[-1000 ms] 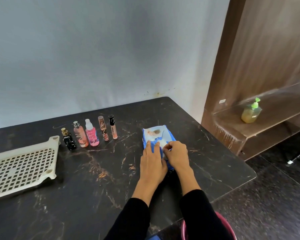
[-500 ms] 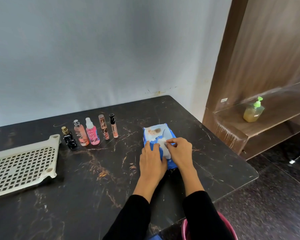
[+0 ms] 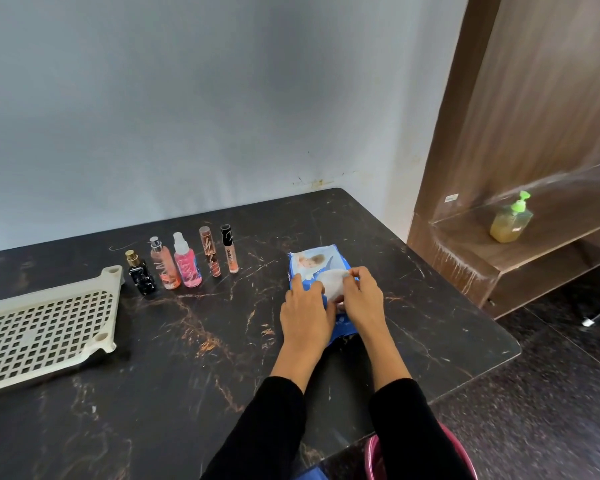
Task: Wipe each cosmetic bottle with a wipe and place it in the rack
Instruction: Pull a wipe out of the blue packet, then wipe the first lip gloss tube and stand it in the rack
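Observation:
A blue pack of wipes point(image 3: 312, 259) lies on the dark marble table point(image 3: 194, 341). My left hand point(image 3: 303, 308) presses flat on the pack's left side. My right hand point(image 3: 362, 294) pinches a white wipe point(image 3: 331, 284) coming out of the pack's opening. Several cosmetic bottles stand in a row at the back left: a black bottle point(image 3: 140, 277), a peach spray bottle point(image 3: 165, 263), a pink spray bottle point(image 3: 186, 261) and two slim tubes point(image 3: 230, 249). A cream perforated rack point(image 3: 45, 327) lies at the left edge.
The table's right edge drops to a dark floor. A wooden shelf unit point(image 3: 520, 251) at the right holds a soap pump bottle point(image 3: 510, 220). A pink bucket rim point(image 3: 374, 455) shows below the table's near edge. A grey wall stands behind.
My right hand has lifted the pack's flap and drawn a white wipe partly out. My left hand stays pressed on the pack.

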